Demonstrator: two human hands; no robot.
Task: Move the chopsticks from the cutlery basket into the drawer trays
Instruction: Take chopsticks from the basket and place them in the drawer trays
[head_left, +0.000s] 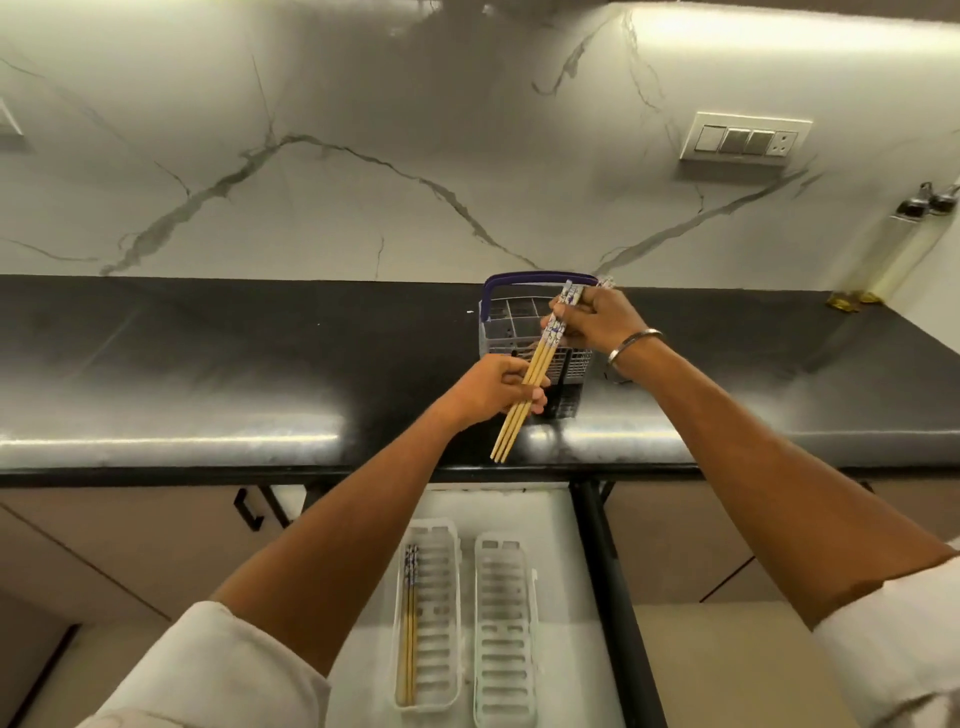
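Together, the left hand (491, 387) and right hand (597, 319) gripped a bundle of chopsticks (537, 364) above the cutlery basket (524, 327) on the dark counter (208, 364).

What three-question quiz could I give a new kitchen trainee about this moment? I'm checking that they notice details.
1. True or false: both hands grip the chopstick bundle.
2. Which tray already holds chopsticks: A) left tray B) right tray C) both?
3. Fill in: the cutlery basket stands on the black ____.

Key:
1. True: the left hand grips the plain ends, the right hand the patterned ends.
2. A.
3. Countertop.
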